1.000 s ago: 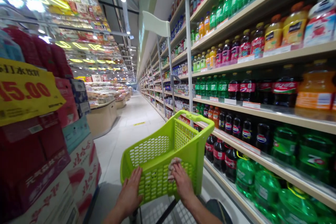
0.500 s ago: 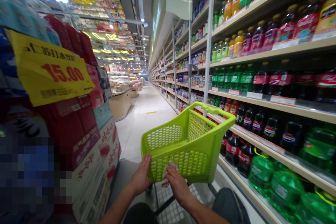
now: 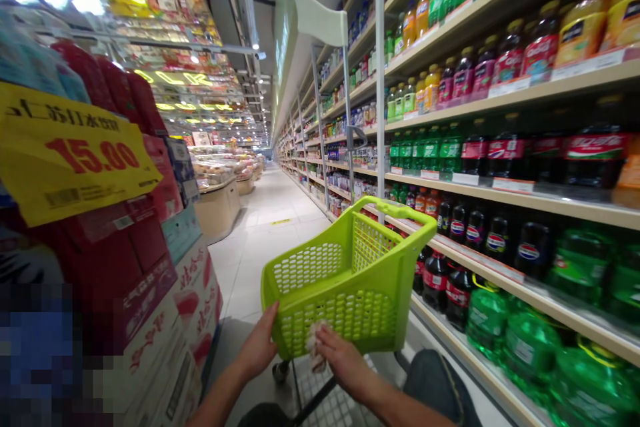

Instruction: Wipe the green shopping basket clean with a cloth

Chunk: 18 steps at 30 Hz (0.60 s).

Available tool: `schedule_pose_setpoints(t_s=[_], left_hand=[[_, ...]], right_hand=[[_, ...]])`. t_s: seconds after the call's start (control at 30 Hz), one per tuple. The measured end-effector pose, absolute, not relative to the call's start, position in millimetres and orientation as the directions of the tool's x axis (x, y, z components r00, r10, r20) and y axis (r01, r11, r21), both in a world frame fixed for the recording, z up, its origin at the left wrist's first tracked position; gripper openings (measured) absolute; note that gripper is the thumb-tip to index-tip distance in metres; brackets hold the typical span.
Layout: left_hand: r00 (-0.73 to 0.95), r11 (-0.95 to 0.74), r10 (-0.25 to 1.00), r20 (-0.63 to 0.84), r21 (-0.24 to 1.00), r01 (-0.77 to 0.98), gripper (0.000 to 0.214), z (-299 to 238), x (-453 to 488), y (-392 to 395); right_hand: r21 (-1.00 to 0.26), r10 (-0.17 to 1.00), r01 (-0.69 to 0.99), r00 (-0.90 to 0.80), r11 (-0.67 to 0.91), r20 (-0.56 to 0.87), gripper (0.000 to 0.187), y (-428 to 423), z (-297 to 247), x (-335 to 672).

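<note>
A lime-green plastic shopping basket (image 3: pixel 380 267) sits on a cart frame in front of me, tilted up toward the shelves. My left hand (image 3: pixel 261 345) grips the basket's near left corner, fingers wrapped on the wall. My right hand (image 3: pixel 336 359) is closed on a small pale cloth (image 3: pixel 314 341) and presses it against the basket's near wall, low down. The basket looks empty inside.
Long shelves of soda and juice bottles (image 3: pixel 500 147) run along the right. Stacked red and white drink cartons (image 3: pixel 165 267) with a yellow 15.00 price sign (image 3: pixel 75 153) stand on the left. A tiled aisle (image 3: pixel 265 227) stretches ahead. The cart's wire frame (image 3: pixel 320 400) is below the basket.
My right hand with the cloth has slid lower on the basket's near wall. The left hand has shifted to the basket's corner. The view has swung slightly.
</note>
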<state>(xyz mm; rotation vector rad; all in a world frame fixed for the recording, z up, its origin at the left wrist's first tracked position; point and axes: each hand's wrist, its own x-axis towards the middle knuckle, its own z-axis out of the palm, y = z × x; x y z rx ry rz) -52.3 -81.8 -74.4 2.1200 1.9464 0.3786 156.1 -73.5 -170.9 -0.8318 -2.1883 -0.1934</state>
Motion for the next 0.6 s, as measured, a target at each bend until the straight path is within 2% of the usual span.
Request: schedule_pose_setpoints(t_s=[0.1, 0.17, 0.3, 0.4, 0.53, 0.6], left_hand=[[0.085, -0.089, 0.996, 0.025, 0.223, 0.971, 0.084, -67.2, -29.1, -80.3], [0.138, -0.141, 0.99, 0.029, 0.161, 0.977, 0.085, -63.4, -11.0, -80.3], [0.171, -0.17, 0.985, -0.003, 0.078, 0.982, 0.086, -58.2, 9.5, -82.9], [0.181, -0.181, 0.983, -0.013, 0.032, 0.983, 0.085, -55.0, 12.3, -82.6], [0.226, -0.225, 0.974, 0.006, -0.018, 0.974, 0.086, -53.1, 26.2, -78.5], [0.224, -0.224, 0.975, 0.001, -0.025, 0.974, 0.086, -53.1, 36.6, -77.3]], right_hand=[[-0.164, 0.451, 0.627, -0.33, 0.761, 0.829, 0.032, -67.3, -125.6, 176.7], [-0.185, 0.45, 0.642, -0.278, 0.744, 0.848, 0.033, -58.9, -118.0, 185.6], [-0.19, 0.537, 0.658, -0.376, 0.728, 0.755, 0.029, -57.7, -168.3, 204.4], [-0.202, 0.578, 0.688, -0.373, 0.697, 0.726, 0.03, -65.1, -186.3, 219.4], [-0.172, 0.507, 0.721, -0.278, 0.671, 0.816, 0.038, -54.7, -135.1, 227.0], [-0.133, 0.486, 0.752, -0.271, 0.646, 0.831, 0.036, -43.1, -119.4, 227.8]])
